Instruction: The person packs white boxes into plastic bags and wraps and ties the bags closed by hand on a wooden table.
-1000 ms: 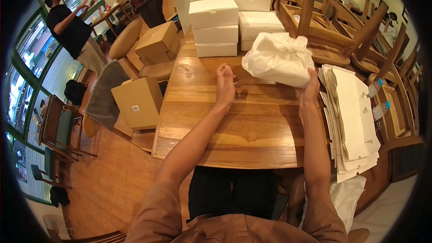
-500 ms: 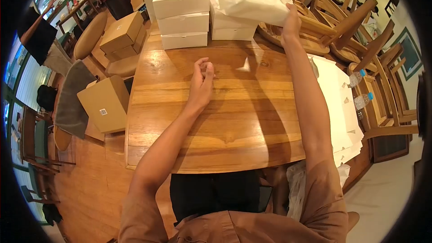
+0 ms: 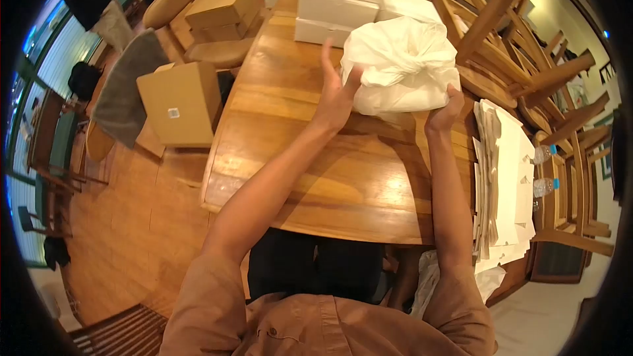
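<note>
A white plastic bag (image 3: 399, 59), knotted on top and boxy underneath, is in front of me over the wooden table (image 3: 277, 118). My right hand (image 3: 446, 111) grips the bag's lower right side, its thumb up along the edge. At the bag's left side is my left hand (image 3: 336, 99), open with its fingers apart; whether it touches the plastic I cannot tell. Just behind the bag stand stacked white boxes (image 3: 339, 0), partly covered by it.
Flat white cardboard sheets (image 3: 504, 178) are piled at the table's right edge, with water bottles (image 3: 544, 188) beyond. Wooden chairs (image 3: 521, 79) are stacked at the right. Brown cartons (image 3: 178, 109) sit on chairs at the left. Another person (image 3: 99, 0) stands far left.
The bag has come down from over the white boxes toward me, with my right hand on it. My left hand has moved forward to its left side and opened. The view has shifted.
</note>
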Tool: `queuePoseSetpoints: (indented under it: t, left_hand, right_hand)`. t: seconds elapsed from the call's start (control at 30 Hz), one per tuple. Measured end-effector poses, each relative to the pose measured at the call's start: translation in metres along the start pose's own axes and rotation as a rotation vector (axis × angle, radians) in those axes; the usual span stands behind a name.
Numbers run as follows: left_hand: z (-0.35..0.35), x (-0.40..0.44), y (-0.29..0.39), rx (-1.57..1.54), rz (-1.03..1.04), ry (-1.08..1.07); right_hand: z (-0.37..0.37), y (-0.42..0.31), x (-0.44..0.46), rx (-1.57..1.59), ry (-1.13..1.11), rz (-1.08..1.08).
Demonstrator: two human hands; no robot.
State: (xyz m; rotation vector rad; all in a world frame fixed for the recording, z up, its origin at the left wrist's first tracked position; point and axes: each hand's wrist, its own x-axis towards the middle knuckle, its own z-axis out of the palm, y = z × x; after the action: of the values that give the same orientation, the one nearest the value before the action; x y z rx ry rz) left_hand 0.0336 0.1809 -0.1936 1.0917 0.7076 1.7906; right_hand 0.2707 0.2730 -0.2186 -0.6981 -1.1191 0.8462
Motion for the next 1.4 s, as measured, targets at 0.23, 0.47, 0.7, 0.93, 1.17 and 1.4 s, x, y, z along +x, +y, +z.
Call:
queuePoseSetpoints:
  t: [0.23,0.47,0.7,0.93,1.17,1.4]
  left_hand:
    - [-0.072,-0.018,0.072,0.247,-0.326,0.081]
    - [-0.130,-0.054,0.100,0.520,-0.246,0.145]
    - [-0.143,-0.065,0.085,0.547,-0.026,0.087]
    - [-0.141,-0.069,0.076,0.913,0.135,0.086]
    - [-0.144,-0.072,0.085,0.789,0.002,0.211]
    - [-0.135,-0.078,0.083,0.749,-0.044,0.077]
  right_hand:
    - [0.067,-0.020,-0.084,-0.115,-0.369,0.140]
    - [0.103,-0.037,-0.120,-0.154,-0.657,0.240]
    - [0.106,-0.029,-0.122,-0.305,-0.493,0.323]
    - [0.114,-0.034,-0.128,-0.464,-0.611,0.131]
    - [0.101,-0.041,-0.128,-0.443,-0.577,0.196]
    - [0.091,-0.040,-0.120,-0.274,-0.493,0.303]
